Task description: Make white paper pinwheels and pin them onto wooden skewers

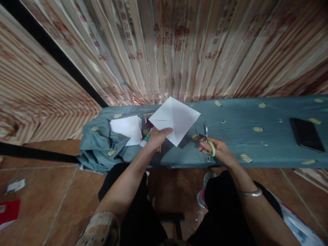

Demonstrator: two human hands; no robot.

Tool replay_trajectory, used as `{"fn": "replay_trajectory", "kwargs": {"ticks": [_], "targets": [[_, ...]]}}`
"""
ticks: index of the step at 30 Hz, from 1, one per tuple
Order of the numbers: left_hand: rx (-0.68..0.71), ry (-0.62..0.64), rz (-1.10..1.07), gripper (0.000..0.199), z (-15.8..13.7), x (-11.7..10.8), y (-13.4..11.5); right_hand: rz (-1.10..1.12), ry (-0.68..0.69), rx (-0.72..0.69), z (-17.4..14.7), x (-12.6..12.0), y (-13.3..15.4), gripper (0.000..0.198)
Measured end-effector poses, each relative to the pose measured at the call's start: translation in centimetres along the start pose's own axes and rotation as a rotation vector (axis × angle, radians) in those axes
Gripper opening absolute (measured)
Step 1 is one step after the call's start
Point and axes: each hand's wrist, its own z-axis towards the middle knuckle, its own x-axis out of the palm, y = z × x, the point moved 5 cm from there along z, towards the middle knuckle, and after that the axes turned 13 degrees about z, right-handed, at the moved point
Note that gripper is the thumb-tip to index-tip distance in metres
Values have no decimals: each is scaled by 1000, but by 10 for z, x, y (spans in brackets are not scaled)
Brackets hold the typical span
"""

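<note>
My left hand (159, 137) grips a square sheet of white paper (183, 118) by its lower left edge, thumb on top. The sheet is turned like a diamond, with a crease down its middle and a short dark line, a cut or slit, running in from the left corner. To the right of the paper, apart from it, my right hand (214, 148) holds a pair of scissors (206, 131) with pale green handles, fingers through the loops. The blades point away from me, and they look slightly parted.
A stack of white paper (128, 128) lies left on the teal patterned cloth (238, 116), which is bunched at that end. Small items, partly hidden, sit beside my left hand. A dark phone-like slab (307, 135) lies far right. Pleated curtains (174, 51) hang behind.
</note>
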Motion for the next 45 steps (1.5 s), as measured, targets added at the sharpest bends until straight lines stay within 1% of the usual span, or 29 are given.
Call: {"fn": "replay_trajectory", "kwargs": {"ticks": [2,5,7,11,14,17,19,21,23,26,28,30,33,35,37,41,43,45], "targets": [[-14,67,42,41,-5,4,3,60,-109,-85,3,-9,8,58],[-3,144,156,39,-13,12,8,165,-162,-137,6,-13,14,62],[24,212,240,36,-19,18,10,223,-165,-129,8,-14,15,63],[96,376,370,20,-28,29,8,283,-165,-92,12,-16,15,59],[113,431,454,10,-33,32,6,248,-182,-69,14,-16,14,56],[58,485,535,5,-36,34,6,227,-183,-54,14,-12,11,50],[-13,513,543,11,-37,34,6,248,-178,-34,15,-9,7,47],[-95,526,463,20,-37,35,5,295,-194,-15,16,-8,3,45],[-163,517,273,32,-35,36,3,381,-243,-26,18,-9,1,43],[-220,464,-86,44,-32,38,-1,557,-371,-114,21,-15,2,40],[-265,441,-284,42,-33,40,-2,641,-437,-190,24,-18,4,37],[-322,449,-408,36,-38,45,-2,688,-451,-261,26,-19,7,33],[-380,489,-457,30,-49,55,-1,709,-427,-310,29,-14,8,29],[-413,471,-460,25,-54,61,-1,700,-409,-307,30,-8,7,29],[-448,393,-481,21,-54,64,0,675,-380,-303,30,-1,6,30],[-505,193,-543,24,-48,63,0,597,-315,-305,28,10,5,31],[-528,122,-551,22,-45,62,2,551,-296,-319,27,11,4,32],[-544,78,-547,17,-44,60,4,503,-291,-329,27,10,3,34]]}}
